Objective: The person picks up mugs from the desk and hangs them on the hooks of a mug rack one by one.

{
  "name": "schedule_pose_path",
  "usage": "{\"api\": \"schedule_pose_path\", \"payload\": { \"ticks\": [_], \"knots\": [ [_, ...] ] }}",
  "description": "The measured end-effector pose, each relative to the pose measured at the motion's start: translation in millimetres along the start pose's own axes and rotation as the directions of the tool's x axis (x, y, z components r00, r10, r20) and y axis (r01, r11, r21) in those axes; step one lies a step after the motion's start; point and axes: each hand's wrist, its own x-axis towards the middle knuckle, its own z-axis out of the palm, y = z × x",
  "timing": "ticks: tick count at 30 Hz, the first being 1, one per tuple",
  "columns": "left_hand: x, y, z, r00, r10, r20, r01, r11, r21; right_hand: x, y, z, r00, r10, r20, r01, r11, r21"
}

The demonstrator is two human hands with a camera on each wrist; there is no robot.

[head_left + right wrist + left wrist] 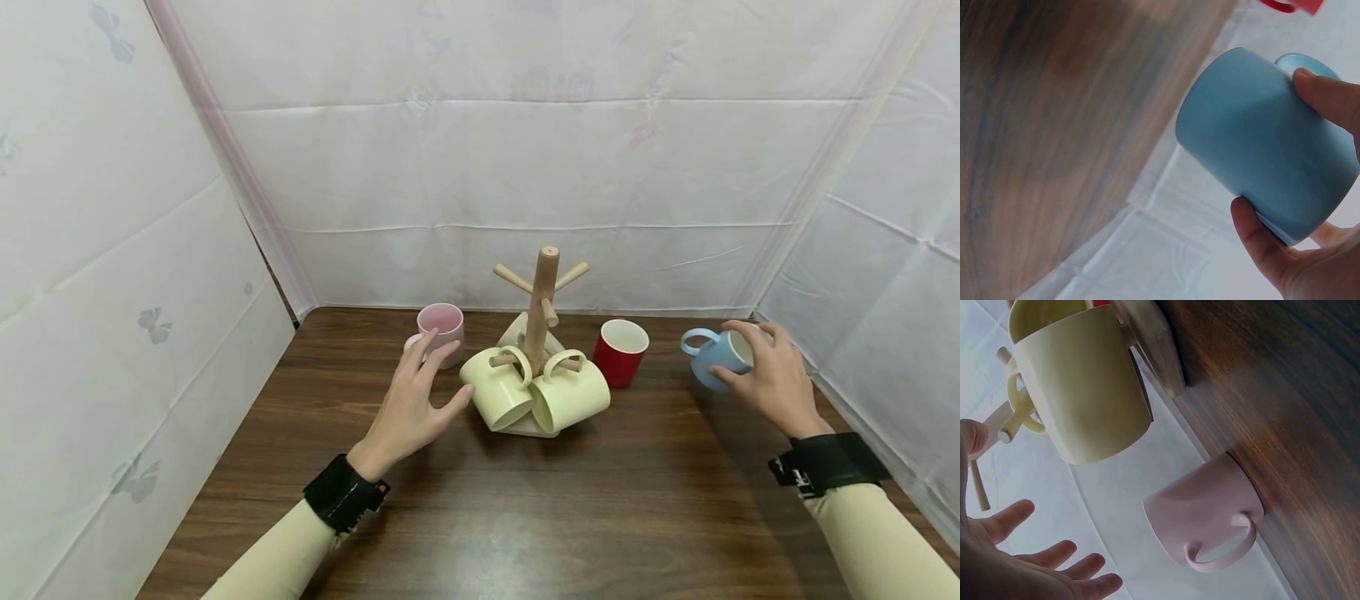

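Note:
My right hand (772, 375) grips a light blue mug (716, 358) by its body, thumb on one side and fingers on the other. The mug is tilted, its handle pointing left in the head view; in the right wrist view, the mug (1266, 144) appears raised off the table. My left hand (408, 404) hovers with fingers spread and holds nothing. Just beyond it stands a pink mug (450, 337), upright, its handle facing left. Right of that hand, a wooden mug tree (542, 308) carries two pale yellow mugs, the left mug (495, 392) and the right mug (576, 398).
A red mug (617, 358) with a white inside stands between the mug tree and the blue mug. The upper pegs (512, 277) of the tree bear no mugs. White cloth (495, 167) walls the dark wooden table (585, 517) at the back and sides.

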Motion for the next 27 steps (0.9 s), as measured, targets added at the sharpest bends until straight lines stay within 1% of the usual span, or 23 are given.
{"api": "schedule_pose_path", "payload": {
  "ticks": [2, 6, 12, 15, 19, 22, 27],
  "knots": [
    [1.2, 1.3, 0.0, 1.000, 0.011, -0.016, -0.011, 1.000, -0.014, 0, -7, -4.0, 0.998, -0.024, -0.055, 0.025, 0.999, 0.021],
    [3.4, 5.3, 0.2, 0.999, 0.022, -0.044, -0.024, 0.999, -0.042, 3, -22, -12.9, 0.989, -0.047, -0.142, 0.058, 0.995, 0.076],
    [7.9, 13.2, 1.0, 0.996, 0.050, -0.071, -0.056, 0.994, -0.092, 8, -49, -25.2, 0.976, -0.053, -0.210, 0.092, 0.979, 0.181],
    [10.3, 17.9, 1.7, 0.993, 0.069, -0.095, -0.080, 0.991, -0.111, 10, -63, -30.6, 0.973, -0.045, -0.225, 0.094, 0.972, 0.213],
    [14.1, 26.8, 1.8, 0.984, 0.105, -0.141, -0.125, 0.982, -0.142, 11, -80, -36.8, 0.972, -0.039, -0.230, 0.099, 0.961, 0.257],
    [17.5, 35.1, 1.6, 0.975, 0.143, -0.170, -0.171, 0.972, -0.163, 10, -93, -40.3, 0.978, -0.022, -0.210, 0.087, 0.948, 0.308],
    [22.3, 48.0, 1.9, 0.961, 0.202, -0.190, -0.238, 0.953, -0.188, 8, -112, -43.2, 0.988, 0.033, -0.151, 0.027, 0.925, 0.380]
  ]
}}
